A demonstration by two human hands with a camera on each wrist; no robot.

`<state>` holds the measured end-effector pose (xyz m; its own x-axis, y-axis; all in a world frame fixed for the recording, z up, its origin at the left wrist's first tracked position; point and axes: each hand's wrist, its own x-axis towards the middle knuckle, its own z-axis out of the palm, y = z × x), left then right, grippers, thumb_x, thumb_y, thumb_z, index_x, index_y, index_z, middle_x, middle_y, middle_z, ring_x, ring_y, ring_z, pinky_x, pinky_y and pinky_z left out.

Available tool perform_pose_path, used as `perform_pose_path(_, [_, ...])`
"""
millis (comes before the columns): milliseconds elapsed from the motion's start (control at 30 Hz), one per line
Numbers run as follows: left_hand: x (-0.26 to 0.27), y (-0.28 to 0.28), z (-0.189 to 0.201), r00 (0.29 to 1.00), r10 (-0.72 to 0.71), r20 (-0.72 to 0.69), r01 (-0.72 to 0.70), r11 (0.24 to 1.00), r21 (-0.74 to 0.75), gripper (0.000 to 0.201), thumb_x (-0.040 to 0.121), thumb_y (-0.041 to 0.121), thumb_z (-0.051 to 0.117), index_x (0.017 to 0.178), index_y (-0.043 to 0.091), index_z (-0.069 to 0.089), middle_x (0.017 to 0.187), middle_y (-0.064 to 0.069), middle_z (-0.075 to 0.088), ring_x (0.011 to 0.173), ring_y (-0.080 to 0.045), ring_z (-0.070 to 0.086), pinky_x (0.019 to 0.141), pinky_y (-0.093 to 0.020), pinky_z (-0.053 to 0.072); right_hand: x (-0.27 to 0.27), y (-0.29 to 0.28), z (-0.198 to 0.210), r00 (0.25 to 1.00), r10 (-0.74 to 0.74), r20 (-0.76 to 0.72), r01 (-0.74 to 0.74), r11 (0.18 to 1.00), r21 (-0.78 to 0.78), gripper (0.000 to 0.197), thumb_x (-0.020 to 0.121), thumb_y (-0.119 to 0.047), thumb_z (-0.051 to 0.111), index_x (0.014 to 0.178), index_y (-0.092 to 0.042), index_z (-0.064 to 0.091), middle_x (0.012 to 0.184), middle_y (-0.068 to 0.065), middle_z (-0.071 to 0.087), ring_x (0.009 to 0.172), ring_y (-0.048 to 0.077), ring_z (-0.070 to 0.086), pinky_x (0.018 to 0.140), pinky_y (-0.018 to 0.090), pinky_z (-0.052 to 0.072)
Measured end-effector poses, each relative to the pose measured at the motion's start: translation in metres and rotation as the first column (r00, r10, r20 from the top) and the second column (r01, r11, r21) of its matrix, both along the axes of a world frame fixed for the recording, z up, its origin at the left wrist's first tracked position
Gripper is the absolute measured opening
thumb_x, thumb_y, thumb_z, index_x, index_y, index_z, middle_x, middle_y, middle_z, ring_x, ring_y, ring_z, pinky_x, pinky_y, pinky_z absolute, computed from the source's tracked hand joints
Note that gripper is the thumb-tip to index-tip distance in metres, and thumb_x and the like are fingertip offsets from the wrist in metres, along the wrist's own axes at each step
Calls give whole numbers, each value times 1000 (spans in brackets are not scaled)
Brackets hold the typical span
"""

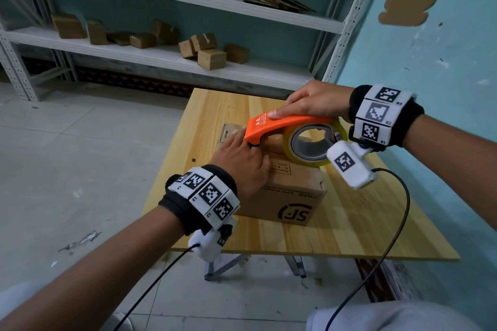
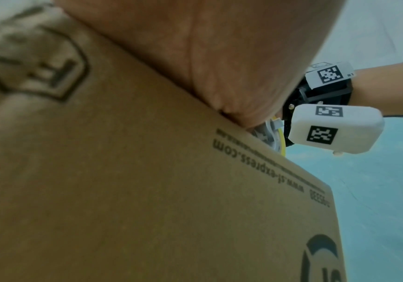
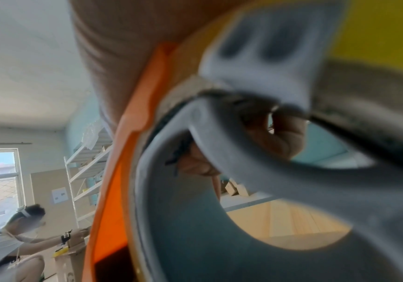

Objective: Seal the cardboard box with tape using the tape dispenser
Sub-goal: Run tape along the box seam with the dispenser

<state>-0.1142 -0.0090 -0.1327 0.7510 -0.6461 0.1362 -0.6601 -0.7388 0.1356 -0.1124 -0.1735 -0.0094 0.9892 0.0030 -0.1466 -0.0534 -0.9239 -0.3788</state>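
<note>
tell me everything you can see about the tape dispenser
The tape dispenser has an orange plastic body with a small printed label, curving over a grey hub that carries a roll of yellowish clear tape. It sits tilted on top of the cardboard box, nose toward the far side. The right hand grips it from above; the left hand lies just under its nose.
</note>
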Motion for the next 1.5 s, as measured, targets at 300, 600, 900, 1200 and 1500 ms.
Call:
perform_pose_path(300, [-2,4,-4,999,-9,41,10,1000,-22,76,93,64,11,152,17,15,159,-6,16,147,-19,3,120,-38,1,6,2,3,997,44,-69,-52,992,-114,60,78,-69,58,103,-17,73,86,-1,73,70,8,65,66,21,48])
perform_pose_path(600, [-2,3,-7,1000,11,-5,-11,1000,-14,94,84,76,12,153,14,1,160,-6,2,147,-17,-4,121,-38,1,7,-9,1,993,67,-100,-77,992,-99,70,65,-73,61,101,-15,76,87,5,73,70,12,62,65,21,47])
perform_pose_path(900, [1,2,-10,999,23,-25,-23,999,-24,94,83,78,13,152,18,-8,160,-3,-3,147,-15,-5,121,-37,2,9,-13,3,988,92,-125,-107,987,-118,56,81,-62,62,108,-15,74,101,9,74,77,14,65,64,19,49])
perform_pose_path(1200, [-2,3,-9,999,28,-31,-29,999,-25,95,83,78,14,152,15,-7,161,-4,-3,147,-15,-5,121,-36,2,4,-20,6,989,74,-131,-89,990,-111,45,82,-59,63,102,-19,74,82,0,73,63,6,64,58,17,47])
perform_pose_path(1500, [-5,3,-5,999,43,-27,-42,998,39,95,84,76,11,152,10,0,160,-7,-5,147,-17,-5,118,-33,-1,-20,-63,1,993,-28,-118,18,996,-82,45,82,-59,59,100,-21,74,86,3,75,70,14,68,62,20,47])
